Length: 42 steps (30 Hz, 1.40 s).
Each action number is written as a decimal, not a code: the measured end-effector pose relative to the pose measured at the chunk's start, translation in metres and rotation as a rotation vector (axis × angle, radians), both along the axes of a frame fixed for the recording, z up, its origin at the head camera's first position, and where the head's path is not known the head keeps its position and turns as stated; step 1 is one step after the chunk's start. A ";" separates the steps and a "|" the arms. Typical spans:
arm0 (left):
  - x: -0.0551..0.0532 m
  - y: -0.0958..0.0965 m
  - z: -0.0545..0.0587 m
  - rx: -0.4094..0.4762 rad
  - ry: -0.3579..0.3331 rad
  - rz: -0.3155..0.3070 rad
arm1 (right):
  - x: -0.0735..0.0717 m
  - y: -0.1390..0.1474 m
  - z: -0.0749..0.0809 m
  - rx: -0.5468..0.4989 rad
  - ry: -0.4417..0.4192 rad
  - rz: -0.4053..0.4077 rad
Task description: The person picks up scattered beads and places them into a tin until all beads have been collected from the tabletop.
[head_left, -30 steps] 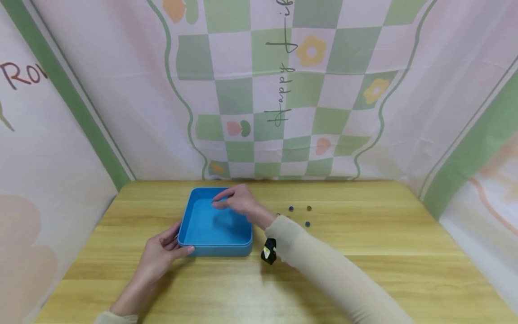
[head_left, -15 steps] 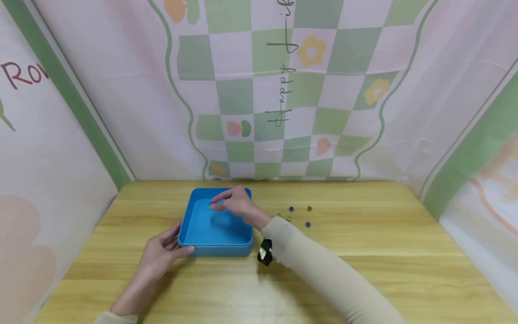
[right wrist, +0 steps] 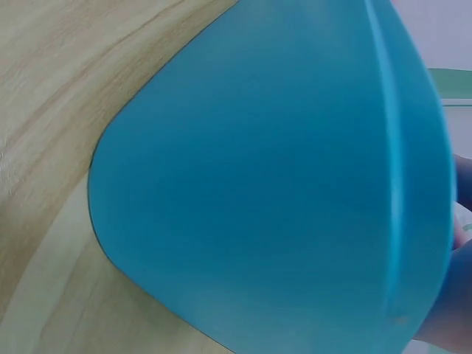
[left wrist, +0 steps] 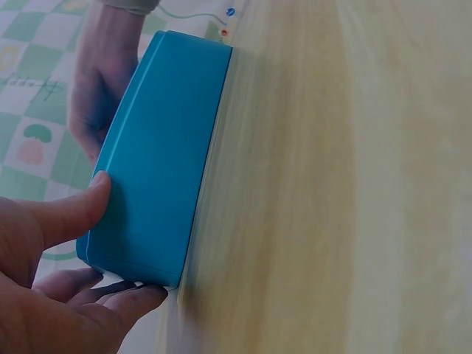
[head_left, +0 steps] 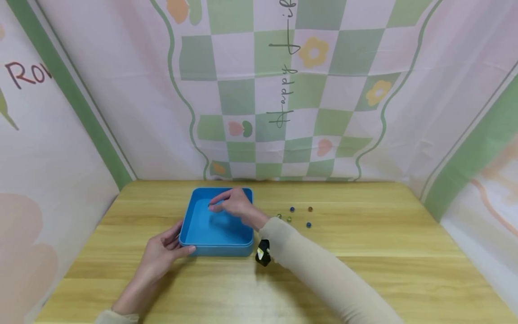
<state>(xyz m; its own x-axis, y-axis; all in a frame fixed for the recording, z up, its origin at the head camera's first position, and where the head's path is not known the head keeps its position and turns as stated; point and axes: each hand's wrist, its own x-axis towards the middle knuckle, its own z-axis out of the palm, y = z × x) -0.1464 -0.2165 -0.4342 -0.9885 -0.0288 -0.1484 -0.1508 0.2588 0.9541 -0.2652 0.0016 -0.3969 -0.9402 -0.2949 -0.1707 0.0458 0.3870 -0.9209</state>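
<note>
A blue square box (head_left: 218, 250) with an open top stands on the table, left of centre. My left hand (head_left: 161, 253) grips its near left corner, thumb on the front wall and fingers along the left side; the left wrist view shows this hand (left wrist: 51, 273) at the box wall (left wrist: 162, 147). Inside the rim hovers my right hand (head_left: 239, 204), thumb and index finger pinched together over the box floor. Something small and dark, like a marble, shows at their tips, mostly hidden. In the right wrist view the box's outer wall (right wrist: 258, 184) covers most of that hand.
Several glass marbles lie to the right of the box: a blue marble (head_left: 292, 209), a brown marble (head_left: 310, 209), another blue marble (head_left: 309, 225) and yellow-green ones (head_left: 289, 219). A black device (head_left: 263, 253) hangs under the right wrist. A patterned curtain (head_left: 234, 96) rises behind the table.
Over the last second my right hand has shifted slightly left inside the box, and the sleeve has uncovered the yellow-green marbles. My left hand keeps its hold on the corner.
</note>
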 end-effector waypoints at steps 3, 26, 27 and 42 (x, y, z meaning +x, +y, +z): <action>0.000 0.000 0.000 0.004 0.005 -0.003 | -0.001 -0.001 -0.002 0.000 0.003 -0.002; -0.002 -0.001 -0.004 0.023 0.019 0.000 | -0.001 -0.004 -0.009 0.044 -0.019 -0.018; -0.002 -0.001 -0.004 0.025 0.018 0.002 | -0.001 -0.004 -0.009 0.044 -0.018 -0.020; -0.001 0.000 -0.001 0.017 0.004 0.009 | -0.006 -0.002 -0.015 0.036 -0.032 -0.035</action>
